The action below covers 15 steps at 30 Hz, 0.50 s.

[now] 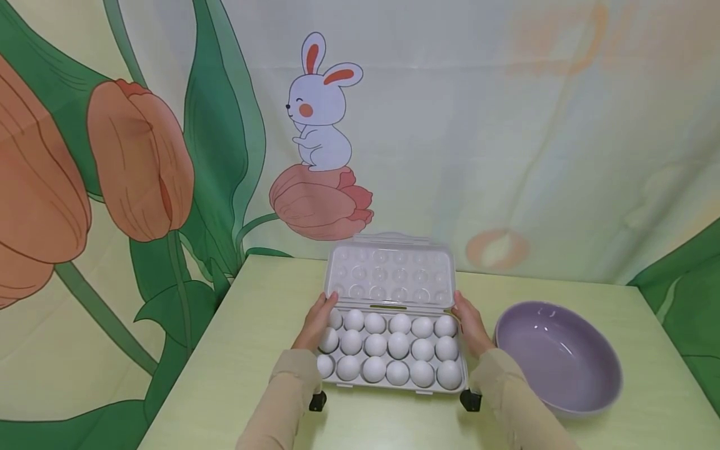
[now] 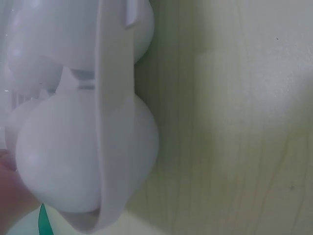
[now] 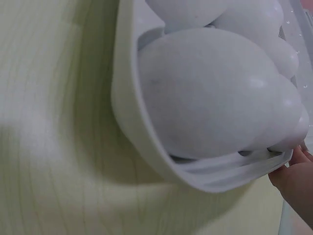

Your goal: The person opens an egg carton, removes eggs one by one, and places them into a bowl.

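A white egg carton [image 1: 390, 387] lies at the middle of the table, its clear lid [image 1: 390, 262] tipped back toward the wall. Rows of white eggs [image 1: 399, 345] fill its cups. My left hand [image 1: 315, 324] grips the carton's left side near the hinge, thumb on top. On the opposite side, my right hand [image 1: 472, 324] holds the right edge by the hinge. Both wrist views show the carton's near corners close up, with only part of the left hand [image 2: 14, 196] and right hand [image 3: 297, 183] visible. Fingers under the carton are hidden.
To the right of my right forearm stands a purple bowl [image 1: 562, 356], with nothing seen inside it. The pale wood-grain table [image 1: 236, 375] meets a hanging cloth [image 1: 450, 156] printed with tulips and a rabbit, just behind the lid.
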### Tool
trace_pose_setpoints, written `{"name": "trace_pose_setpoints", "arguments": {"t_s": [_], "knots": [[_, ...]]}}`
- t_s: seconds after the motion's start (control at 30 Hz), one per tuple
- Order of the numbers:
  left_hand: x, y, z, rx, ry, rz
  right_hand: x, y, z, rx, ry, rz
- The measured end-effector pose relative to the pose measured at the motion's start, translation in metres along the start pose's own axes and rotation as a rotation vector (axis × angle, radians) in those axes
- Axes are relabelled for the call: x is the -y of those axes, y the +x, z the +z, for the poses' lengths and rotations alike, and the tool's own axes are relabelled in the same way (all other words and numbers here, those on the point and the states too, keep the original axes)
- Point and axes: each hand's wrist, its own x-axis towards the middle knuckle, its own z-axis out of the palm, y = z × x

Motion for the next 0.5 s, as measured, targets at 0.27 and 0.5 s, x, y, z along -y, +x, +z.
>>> {"name": "trace_pose_setpoints", "arguments": {"t_s": [0.27, 0.5], "knots": [[0.002, -0.004, 0.002, -0.019, 0.058, 0.006, -0.010, 0.000, 0.003, -0.017, -0.017, -0.029], [0.008, -0.003, 0.002, -0.027, 0.085, 0.029, -0.013, -0.004, 0.005, -0.015, -0.006, -0.043]]}}
